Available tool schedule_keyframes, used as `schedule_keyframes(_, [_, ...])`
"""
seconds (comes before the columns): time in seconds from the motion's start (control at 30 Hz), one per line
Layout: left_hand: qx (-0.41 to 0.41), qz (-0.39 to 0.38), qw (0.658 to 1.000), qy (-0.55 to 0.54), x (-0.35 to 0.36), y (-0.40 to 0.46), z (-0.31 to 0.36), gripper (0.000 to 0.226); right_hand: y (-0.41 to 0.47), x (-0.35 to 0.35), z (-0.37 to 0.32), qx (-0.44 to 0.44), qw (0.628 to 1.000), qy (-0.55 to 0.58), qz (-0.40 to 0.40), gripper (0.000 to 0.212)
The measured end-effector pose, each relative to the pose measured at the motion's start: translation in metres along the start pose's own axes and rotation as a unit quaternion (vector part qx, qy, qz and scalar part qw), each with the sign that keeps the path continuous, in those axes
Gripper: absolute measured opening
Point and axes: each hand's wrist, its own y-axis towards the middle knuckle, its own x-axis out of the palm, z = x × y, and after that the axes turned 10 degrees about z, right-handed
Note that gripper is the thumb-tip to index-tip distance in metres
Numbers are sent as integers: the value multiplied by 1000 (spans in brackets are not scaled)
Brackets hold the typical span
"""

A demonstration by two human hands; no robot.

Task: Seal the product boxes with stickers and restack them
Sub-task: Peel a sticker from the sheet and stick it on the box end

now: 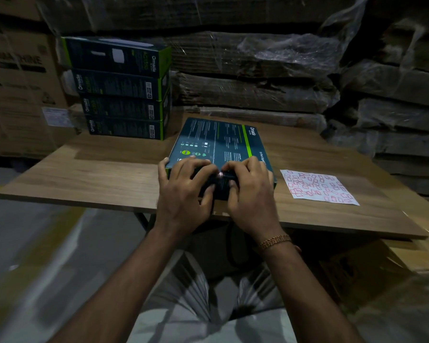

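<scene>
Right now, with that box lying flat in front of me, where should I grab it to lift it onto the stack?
Probably by its two long side edges, one hand from each side. The box lies flat on the table, wide and thin, so a single grip would likely tip it. Both the left hand and the right hand sit at its near edge, so slide them outward. The stack stands back-left.

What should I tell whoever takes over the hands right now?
Left hand and right hand: both pressing on the near edge of the flat box, fingertips meeting at a small shiny spot, probably a sticker.
Sticker sheet: on the table, right of the box.
Stack: four boxes, back left.
Left: finish this seal, then put the box on the stack.
</scene>
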Motion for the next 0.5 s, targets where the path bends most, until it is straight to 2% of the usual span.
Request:
schedule_keyframes(0.23, [-23, -11, 1000, 0, -3, 3, 3, 36, -1, 2, 1, 24, 1000, 19, 5, 38])
schedule_keyframes(0.5, [-28, -29, 999, 33, -7, 9, 4, 45, 1, 1, 1, 22, 1000, 13, -3, 39])
